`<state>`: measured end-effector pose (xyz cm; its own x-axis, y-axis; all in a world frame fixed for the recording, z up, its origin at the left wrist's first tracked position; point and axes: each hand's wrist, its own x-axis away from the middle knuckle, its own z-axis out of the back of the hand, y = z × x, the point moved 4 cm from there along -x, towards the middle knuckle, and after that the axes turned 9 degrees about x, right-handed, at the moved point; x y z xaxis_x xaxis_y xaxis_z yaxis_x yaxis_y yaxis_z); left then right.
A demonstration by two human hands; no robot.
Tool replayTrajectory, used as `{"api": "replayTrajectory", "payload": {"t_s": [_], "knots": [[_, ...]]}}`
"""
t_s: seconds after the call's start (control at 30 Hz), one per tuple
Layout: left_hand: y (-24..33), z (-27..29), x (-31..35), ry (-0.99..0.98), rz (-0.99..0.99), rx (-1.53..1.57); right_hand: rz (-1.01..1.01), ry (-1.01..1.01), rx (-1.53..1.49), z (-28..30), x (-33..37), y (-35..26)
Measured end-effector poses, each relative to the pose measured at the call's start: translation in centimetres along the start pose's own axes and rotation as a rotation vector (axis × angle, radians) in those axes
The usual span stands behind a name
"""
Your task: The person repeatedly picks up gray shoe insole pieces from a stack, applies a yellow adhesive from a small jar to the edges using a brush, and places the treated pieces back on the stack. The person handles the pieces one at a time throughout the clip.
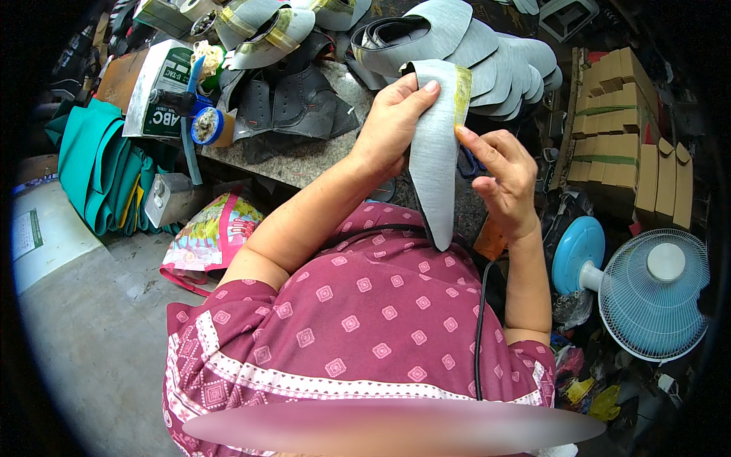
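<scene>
My left hand (396, 122) grips a curved grey shoe-upper piece (434, 160) near its top, thumb on the face and fingers behind. The piece tapers to a point hanging down in front of my body, and a yellowish strip (462, 95) runs along its upper right edge. At that edge rests the index fingertip of my right hand (506, 171); its thumb stands apart and the other fingers are partly curled. Behind the right hand, a dark blue object (469, 164) shows only in part. A fanned stack of similar grey pieces (487, 65) lies beyond my hands on the worktable (304, 164).
Black shoe uppers (285, 103) and more grey pieces (274, 38) lie at the far left, near a blue-lidded jar (209, 126) and a hammer (171, 99). Folded green material (103, 167) stands left. On the right are stacked cardboard boxes (609, 114) and a fan (655, 297).
</scene>
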<state>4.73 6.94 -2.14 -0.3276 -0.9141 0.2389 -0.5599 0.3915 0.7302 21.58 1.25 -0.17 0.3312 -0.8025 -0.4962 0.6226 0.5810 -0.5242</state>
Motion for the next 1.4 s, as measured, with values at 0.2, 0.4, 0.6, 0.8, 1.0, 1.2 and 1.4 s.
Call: {"api": "replayTrajectory", "payload": {"t_s": [0.2, 0.4, 0.6, 0.8, 1.0, 1.2, 1.4], "knots": [[-0.1, -0.7, 0.3, -0.026, 0.063, 0.049, -0.069, 0.193, 0.132, 1.1, -1.0, 0.7], [1.2, -0.4, 0.0, -0.010, 0.049, 0.092, 0.097, 0.133, 0.246, 0.7, -0.2, -1.1], [0.6, -1.3, 0.5, -0.075, 0.119, 0.067, -0.126, 0.135, 0.052, 1.2, -1.0, 0.8], [1.4, -0.8, 0.2, -0.050, 0.084, 0.072, -0.009, 0.016, -0.091, 0.4, -0.9, -1.1], [0.3, -1.6, 0.7, -0.127, 0.154, 0.038, -0.226, 0.081, -0.047, 0.8, -2.1, 1.5], [0.5, -1.4, 0.7, -0.087, 0.130, 0.054, -0.356, -0.062, -0.484, -1.5, -0.2, 1.4], [0.1, -0.8, 0.5, -0.058, 0.104, 0.048, -0.271, -0.098, -0.518, -1.5, 0.5, -0.6]]}}
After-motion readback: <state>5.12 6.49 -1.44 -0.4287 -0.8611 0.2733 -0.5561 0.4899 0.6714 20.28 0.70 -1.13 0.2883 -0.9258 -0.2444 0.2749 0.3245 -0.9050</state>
